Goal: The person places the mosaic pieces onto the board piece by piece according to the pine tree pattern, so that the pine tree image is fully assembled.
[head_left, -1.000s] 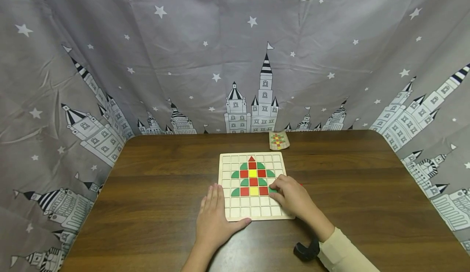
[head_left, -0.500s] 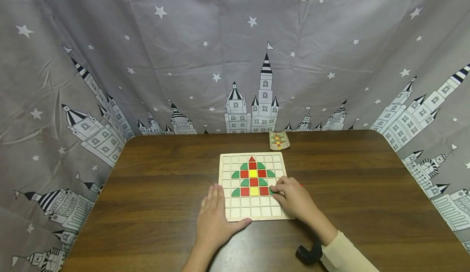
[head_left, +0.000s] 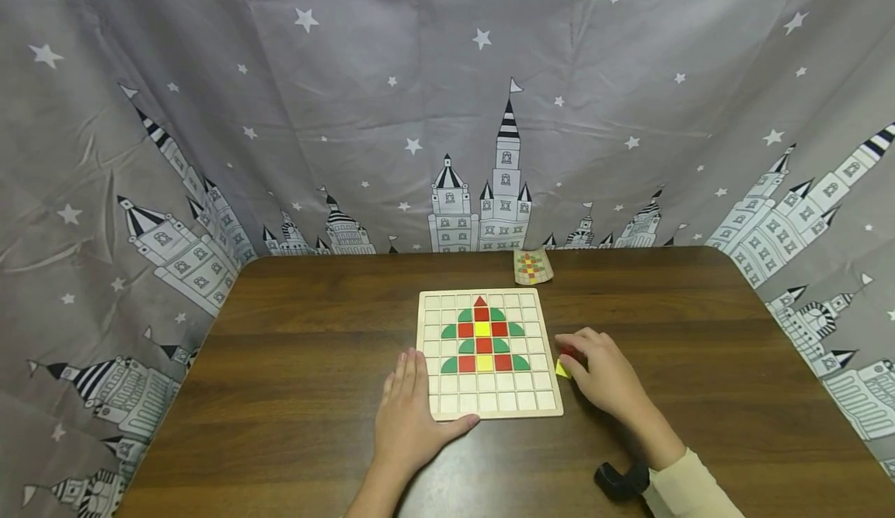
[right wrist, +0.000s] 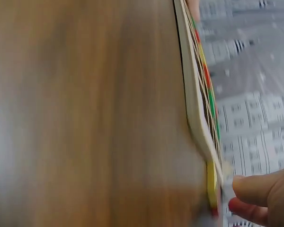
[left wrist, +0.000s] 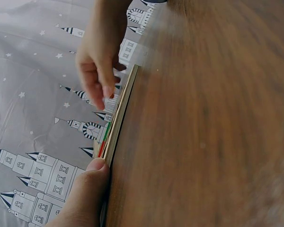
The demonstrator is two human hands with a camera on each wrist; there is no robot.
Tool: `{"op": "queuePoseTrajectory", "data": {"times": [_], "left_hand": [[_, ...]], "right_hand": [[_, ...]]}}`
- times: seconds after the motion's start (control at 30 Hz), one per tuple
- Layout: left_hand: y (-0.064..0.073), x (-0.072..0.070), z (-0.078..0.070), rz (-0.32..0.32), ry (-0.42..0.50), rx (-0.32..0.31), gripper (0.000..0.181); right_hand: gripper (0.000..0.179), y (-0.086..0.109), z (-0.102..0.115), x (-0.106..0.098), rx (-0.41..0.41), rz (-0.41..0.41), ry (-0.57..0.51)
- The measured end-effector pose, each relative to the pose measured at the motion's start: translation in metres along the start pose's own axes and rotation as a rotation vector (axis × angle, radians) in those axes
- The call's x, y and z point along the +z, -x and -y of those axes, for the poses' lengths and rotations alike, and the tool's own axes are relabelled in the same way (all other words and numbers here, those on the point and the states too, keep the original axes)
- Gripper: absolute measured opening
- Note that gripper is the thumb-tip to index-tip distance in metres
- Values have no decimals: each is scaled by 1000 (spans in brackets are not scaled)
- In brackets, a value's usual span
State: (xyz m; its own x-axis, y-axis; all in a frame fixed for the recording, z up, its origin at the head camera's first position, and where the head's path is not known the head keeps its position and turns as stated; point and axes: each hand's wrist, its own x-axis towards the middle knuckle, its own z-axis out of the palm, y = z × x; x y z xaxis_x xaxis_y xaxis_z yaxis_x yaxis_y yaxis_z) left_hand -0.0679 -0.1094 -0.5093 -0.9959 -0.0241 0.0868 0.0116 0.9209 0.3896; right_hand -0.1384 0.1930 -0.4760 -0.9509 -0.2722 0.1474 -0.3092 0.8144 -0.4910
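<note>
My left hand [head_left: 409, 417] rests along the left and near edges of the wooden grid board [head_left: 517, 414], fingers straight. Its thumb [left wrist: 95, 165] lies at the board's edge in the left wrist view. Red and yellow squares, green quarter-round pieces and a red triangle [head_left: 480, 301] form a tree shape on the grid. Right of the board, my right hand [head_left: 608, 374] reaches over a yellow piece [head_left: 562, 370] and a red piece [head_left: 571, 352]. In the right wrist view, its thumb and finger stand apart, beside the yellow piece [right wrist: 211, 184].
A small curled pattern card [head_left: 533, 267] with a similar tree lies behind the board on the brown wooden table [head_left: 315, 339]. A black band part [head_left: 621, 481] sits at the right wrist. A grey castle-print curtain [head_left: 349, 114] hangs behind the table.
My right hand has let go of the green quarter-round piece, which lies in its grid cell. It has moved right, off the board, to the loose pieces. The left hand has stayed put.
</note>
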Motion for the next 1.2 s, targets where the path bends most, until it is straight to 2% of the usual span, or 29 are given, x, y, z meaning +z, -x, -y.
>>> {"op": "queuePoseTrajectory", "data": {"times": [0.13, 0.27, 0.53, 0.77, 1.1, 1.2], "left_hand": [[0, -1, 0, 4, -4, -2, 136], [-1, -2, 0, 8, -3, -5, 136], [-1, -2, -1, 13, 4, -9, 136], [-1, -2, -1, 12, 3, -7, 136], [-1, -1, -1, 0, -8, 4, 136], [0, -1, -1, 2, -8, 3, 136]], "right_hand": [[34, 1, -18, -6, 38, 7, 14], [31, 0, -26, -8, 53, 25, 14], [25, -1, -30, -11, 61, 26, 9], [34, 1, -36, -15, 42, 24, 32], [30, 3, -34, -16, 8, 33, 149], [28, 2, -32, -14, 10, 25, 138]]}}
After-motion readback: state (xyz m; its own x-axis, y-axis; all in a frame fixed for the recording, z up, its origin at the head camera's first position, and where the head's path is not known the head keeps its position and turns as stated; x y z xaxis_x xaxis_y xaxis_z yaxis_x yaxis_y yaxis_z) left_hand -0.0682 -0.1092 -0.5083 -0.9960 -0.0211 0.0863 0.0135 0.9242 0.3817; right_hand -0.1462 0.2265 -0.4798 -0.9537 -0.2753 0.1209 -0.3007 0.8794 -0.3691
